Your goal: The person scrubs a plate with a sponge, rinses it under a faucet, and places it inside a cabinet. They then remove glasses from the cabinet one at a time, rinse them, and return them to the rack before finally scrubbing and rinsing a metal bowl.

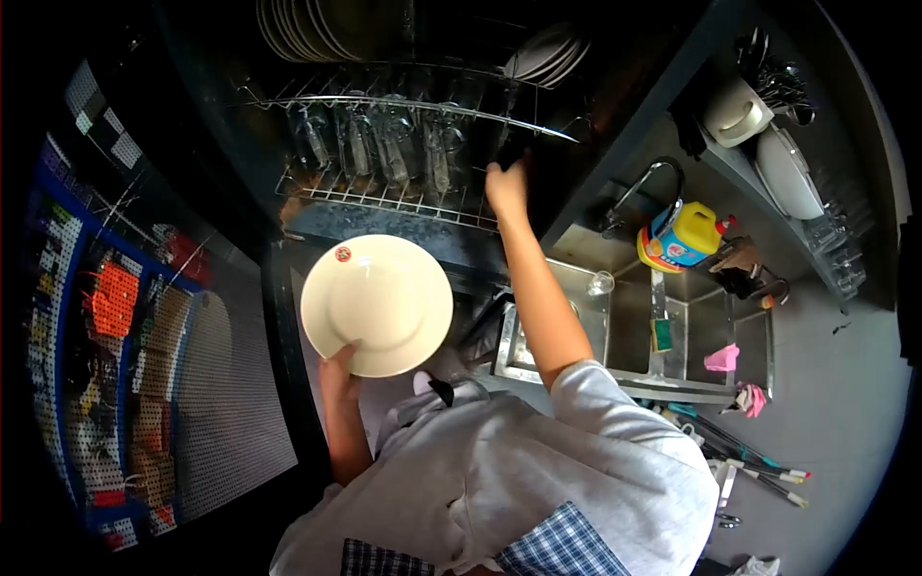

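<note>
My left hand (338, 371) grips the lower rim of a round cream plate (384, 298) with a small red sticker near its top edge, holding it up in front of a wire dish rack (384, 200). My right hand (506, 188) is stretched up to the right end of the rack, at its upper wire rail. Its fingers are lost in the dark there, so what they hold is unclear. Several upturned glasses (394, 144) hang in the rack. More plates (307, 29) stand in the tier above.
A steel sink (576, 288) with a faucet (653, 178) lies to the right. By it are a yellow detergent bottle (687, 235), a green sponge (663, 334) and pink cloths (722, 358). Utensils (759, 466) lie on the counter. A shelf at the right holds a white cup (738, 112).
</note>
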Tool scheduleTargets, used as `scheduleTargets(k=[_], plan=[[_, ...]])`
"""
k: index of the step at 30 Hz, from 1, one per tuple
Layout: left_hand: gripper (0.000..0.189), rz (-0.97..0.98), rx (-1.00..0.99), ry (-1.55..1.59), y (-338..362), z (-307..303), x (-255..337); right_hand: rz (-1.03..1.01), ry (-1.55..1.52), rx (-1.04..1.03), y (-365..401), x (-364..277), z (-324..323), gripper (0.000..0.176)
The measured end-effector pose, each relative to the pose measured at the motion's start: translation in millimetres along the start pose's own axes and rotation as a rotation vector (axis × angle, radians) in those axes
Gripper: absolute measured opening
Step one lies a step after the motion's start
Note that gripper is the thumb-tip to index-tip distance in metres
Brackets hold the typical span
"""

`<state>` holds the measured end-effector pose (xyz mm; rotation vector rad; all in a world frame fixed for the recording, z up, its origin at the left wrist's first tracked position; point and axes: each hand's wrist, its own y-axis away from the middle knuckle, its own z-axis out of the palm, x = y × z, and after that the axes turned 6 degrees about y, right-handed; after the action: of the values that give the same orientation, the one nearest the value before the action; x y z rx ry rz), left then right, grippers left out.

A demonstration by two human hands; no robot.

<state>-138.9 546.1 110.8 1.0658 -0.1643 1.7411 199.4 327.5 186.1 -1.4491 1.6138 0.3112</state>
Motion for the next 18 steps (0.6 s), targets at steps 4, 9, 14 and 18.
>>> scheduleTargets(k=[4,9,14,18], plan=[[0.052,-0.057,0.039,0.024,5,11,-7,0.246,-0.300,0.161,-42,17,44,0.104],[0.046,-0.072,0.026,0.020,7,16,-8,0.124,-0.308,0.185,-66,52,103,0.104],[0.044,-0.080,0.082,-0.021,5,15,-7,0.093,-0.358,0.288,-54,43,85,0.093],[0.045,-0.049,0.063,-0.022,-4,9,-18,-0.136,-0.264,0.378,-15,6,33,0.085]])
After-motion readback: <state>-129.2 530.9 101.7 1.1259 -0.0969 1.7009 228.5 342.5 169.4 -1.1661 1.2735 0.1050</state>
